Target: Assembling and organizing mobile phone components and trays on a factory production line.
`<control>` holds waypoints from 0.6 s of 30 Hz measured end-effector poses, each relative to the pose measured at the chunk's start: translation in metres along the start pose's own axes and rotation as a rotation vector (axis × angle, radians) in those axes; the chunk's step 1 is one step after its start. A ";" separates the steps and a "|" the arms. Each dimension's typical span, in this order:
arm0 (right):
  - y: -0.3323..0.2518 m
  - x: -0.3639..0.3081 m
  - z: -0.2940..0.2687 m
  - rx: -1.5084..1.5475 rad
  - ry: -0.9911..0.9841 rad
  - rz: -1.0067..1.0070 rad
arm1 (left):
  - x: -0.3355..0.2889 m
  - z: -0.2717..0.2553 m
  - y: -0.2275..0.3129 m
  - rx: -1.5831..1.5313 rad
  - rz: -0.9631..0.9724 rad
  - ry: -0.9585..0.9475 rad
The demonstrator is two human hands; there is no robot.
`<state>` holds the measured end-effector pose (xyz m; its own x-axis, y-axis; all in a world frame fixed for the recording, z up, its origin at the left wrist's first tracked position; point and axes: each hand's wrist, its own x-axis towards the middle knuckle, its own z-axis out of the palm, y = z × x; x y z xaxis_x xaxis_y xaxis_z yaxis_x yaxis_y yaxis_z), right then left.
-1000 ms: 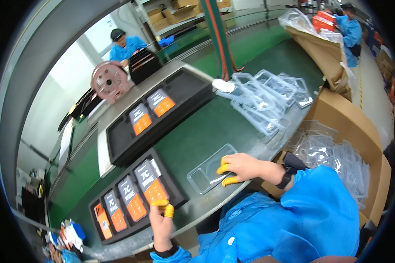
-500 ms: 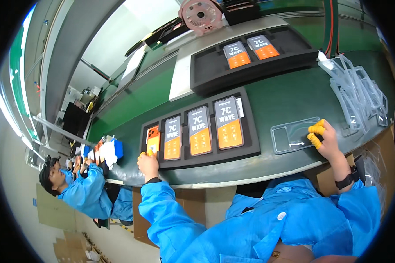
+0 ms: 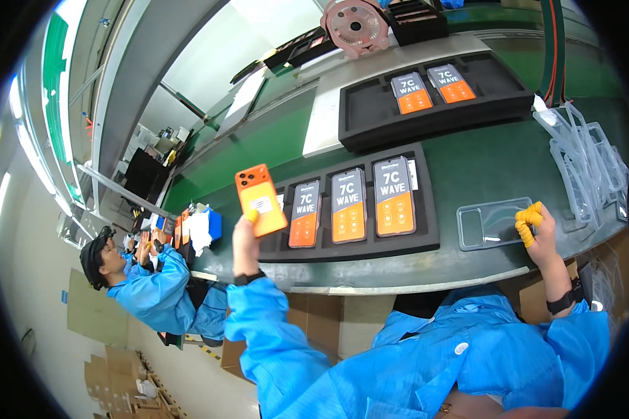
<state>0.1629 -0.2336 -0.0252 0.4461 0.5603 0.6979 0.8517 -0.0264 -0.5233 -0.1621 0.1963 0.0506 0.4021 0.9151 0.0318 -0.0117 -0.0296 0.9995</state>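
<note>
My left hand is closed on an orange phone, raised above the left end of a black foam tray. The phone's back faces me, with its camera block at the top and a white label lower down. Three phones with grey-and-orange printed front films lie in the tray's slots: one on the left, one in the middle, one on the right. My right hand, yellow covers on its fingers, grips the right end of a clear phone case lying on the green table.
Beyond the near tray stands a second black foam tray with two film-covered phones. Clear cases are heaped at the right. A pink fan stands at the back. On the left, a co-worker in blue sits near a blue box.
My left hand has lifted the orange phone out of the near tray's left slot. My right hand stays at the clear case. The whole view has shifted slightly.
</note>
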 end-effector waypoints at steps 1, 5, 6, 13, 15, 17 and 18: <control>-0.005 0.004 0.002 0.010 0.006 -0.013 | -0.009 0.014 -0.006 -0.058 0.077 -0.025; -0.040 0.021 0.013 0.243 -0.225 0.122 | -0.102 0.136 -0.004 -0.238 0.125 -0.296; -0.050 0.025 0.025 0.470 -0.232 0.196 | -0.126 0.160 -0.009 -0.225 0.115 -0.375; -0.055 0.039 0.039 0.946 -0.029 0.554 | -0.173 0.255 -0.027 0.665 0.363 -0.743; -0.041 0.048 0.021 0.395 -0.022 0.170 | -0.161 0.256 -0.046 0.794 0.625 -0.502; -0.051 0.058 -0.010 0.037 -0.186 -0.199 | -0.157 0.245 -0.049 0.855 0.667 -0.624; -0.050 0.062 -0.014 -0.019 -0.230 -0.275 | -0.157 0.243 -0.045 0.881 0.677 -0.656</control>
<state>0.1517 -0.2090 0.0505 0.1281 0.7201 0.6819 0.9374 0.1367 -0.3204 -0.0025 -0.0440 0.0001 0.9285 0.2531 0.2715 0.1148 -0.8914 0.4385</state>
